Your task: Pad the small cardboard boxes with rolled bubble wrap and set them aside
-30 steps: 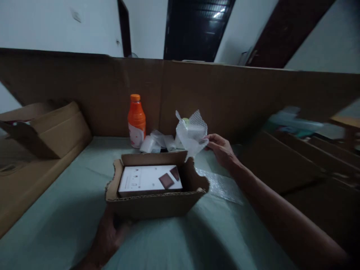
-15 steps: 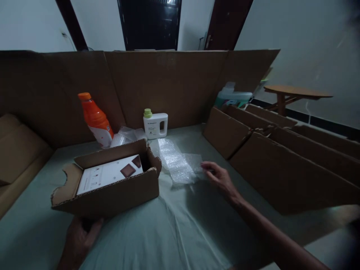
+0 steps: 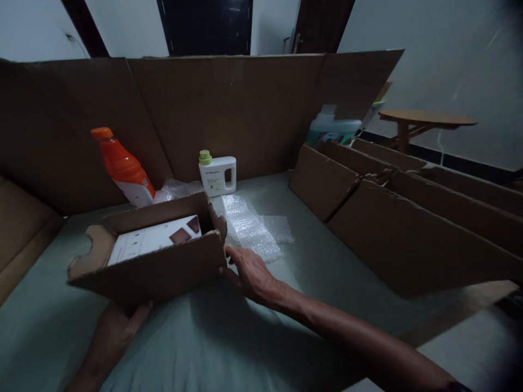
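Note:
An open-topped cardboard box (image 3: 159, 275) with cut-out ends is on the left, its near side tipped slightly up. Inside lies a white printed carton (image 3: 149, 242) with brown diamond shapes. My left hand (image 3: 108, 332) grips the box from below at its near side; most of its fingers are hidden underneath. At the box's right end, my right hand (image 3: 253, 275) has its thumb and fingers closed about the corner. Bubble wrap (image 3: 250, 228) lies flat just beyond my right hand. Past the box, an orange-and-white bottle (image 3: 125, 166) leans to the left.
A white jug with a green cap (image 3: 216, 182) stands before the cardboard wall (image 3: 229, 109). Cardboard bins (image 3: 379, 228) line the right side, with a teal bottle (image 3: 335, 132) behind them. More bubble wrap (image 3: 180, 189) sits behind the box. Pale green cloth (image 3: 310, 272) covers the surface.
My right hand has moved left from beside the bubble wrap to the box's right end. My left hand stays under the box. The view has shifted slightly.

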Available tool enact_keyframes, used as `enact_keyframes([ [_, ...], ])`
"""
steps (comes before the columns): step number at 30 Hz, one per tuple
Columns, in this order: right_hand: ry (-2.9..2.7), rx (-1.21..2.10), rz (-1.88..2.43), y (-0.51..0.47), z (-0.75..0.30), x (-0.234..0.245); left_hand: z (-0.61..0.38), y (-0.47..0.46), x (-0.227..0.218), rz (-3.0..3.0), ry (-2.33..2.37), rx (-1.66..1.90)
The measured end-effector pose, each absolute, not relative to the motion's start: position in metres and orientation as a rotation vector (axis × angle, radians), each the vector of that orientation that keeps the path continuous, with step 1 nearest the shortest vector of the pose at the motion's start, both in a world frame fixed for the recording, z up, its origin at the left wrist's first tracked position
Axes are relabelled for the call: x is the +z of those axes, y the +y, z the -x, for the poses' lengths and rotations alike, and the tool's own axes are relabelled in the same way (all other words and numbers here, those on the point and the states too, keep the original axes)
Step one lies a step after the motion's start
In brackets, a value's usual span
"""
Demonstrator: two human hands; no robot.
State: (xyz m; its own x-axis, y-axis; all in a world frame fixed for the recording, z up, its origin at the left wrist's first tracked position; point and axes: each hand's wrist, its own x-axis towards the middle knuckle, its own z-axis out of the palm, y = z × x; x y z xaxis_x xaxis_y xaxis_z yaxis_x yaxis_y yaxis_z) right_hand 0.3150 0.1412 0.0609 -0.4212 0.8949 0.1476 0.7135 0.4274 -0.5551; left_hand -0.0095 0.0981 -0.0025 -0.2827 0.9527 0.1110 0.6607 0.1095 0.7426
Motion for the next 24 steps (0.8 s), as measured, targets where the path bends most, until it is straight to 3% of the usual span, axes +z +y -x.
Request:
enact_keyframes([
  [8, -2.170, 0.387, 1.493, 0.176, -0.341, 0.067, -0.025, 0.155, 0.011, -1.612, 1.898, 1.035],
  [17, -2.464, 0.050, 1.466, 0.159, -0.410, 0.031, -0.019, 0.044, -0.023, -1.412, 1.797, 1.163],
  [24, -2.335, -0.034, 1.282, 0.126, -0.387, 0.066, -0.047, 0.006, -0.002, -1.891, 1.762, 1.078],
])
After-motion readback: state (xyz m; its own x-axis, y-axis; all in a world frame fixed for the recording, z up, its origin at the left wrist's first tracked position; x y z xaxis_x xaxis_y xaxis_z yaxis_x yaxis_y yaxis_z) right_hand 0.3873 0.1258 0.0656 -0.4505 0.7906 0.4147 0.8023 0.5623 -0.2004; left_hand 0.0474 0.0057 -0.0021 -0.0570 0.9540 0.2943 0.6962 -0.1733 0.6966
